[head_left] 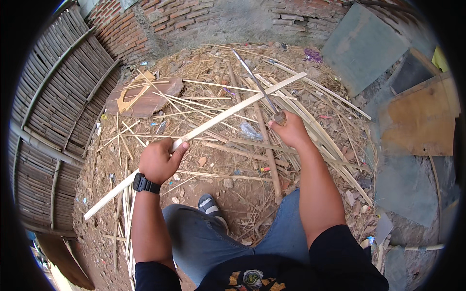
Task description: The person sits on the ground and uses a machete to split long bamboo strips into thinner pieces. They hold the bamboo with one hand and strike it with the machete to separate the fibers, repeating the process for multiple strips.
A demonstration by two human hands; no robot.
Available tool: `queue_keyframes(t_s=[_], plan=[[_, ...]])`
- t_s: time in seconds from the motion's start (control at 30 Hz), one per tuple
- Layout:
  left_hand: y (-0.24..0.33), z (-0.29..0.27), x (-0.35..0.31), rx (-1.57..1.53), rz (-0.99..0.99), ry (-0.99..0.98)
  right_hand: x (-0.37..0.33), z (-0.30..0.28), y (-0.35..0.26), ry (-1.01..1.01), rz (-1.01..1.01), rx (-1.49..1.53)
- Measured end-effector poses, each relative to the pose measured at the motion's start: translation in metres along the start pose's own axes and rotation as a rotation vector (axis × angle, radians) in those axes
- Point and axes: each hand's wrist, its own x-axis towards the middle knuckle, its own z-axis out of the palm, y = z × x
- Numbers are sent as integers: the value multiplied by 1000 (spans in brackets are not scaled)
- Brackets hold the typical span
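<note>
One long, pale strip (218,118) of wood or bamboo slants from near left to far right above the littered ground (189,193), the fingers of the person's left hand (160,158) wrapped round it partway along. On the near side of its far stretch, the right hand (292,130), closer to that far end, grips a long knife (250,73) whose blade points away and leftward, crossing the strip's long axis; whether they touch, I cannot tell.

The person wears a black short-sleeved shirt (344,259) with a tan print (255,280), blue jeans (208,245), a black wristwatch (145,184) and dark, white-banded footwear (209,207).
</note>
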Motion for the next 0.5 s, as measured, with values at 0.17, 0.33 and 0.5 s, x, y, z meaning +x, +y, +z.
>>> queue_keyframes(t_s=[0.17, 0.33, 0.5], plan=[[-1, -5, -13, 10, -66, 86, -22, 3, -39, -71, -57, -38], [6, 9, -7, -67, -41, 149, -33, 2, -54, -246, -289, -264], [-5, 33, -9, -46, -52, 200, 1, -9, 7, -36, -36, -115]])
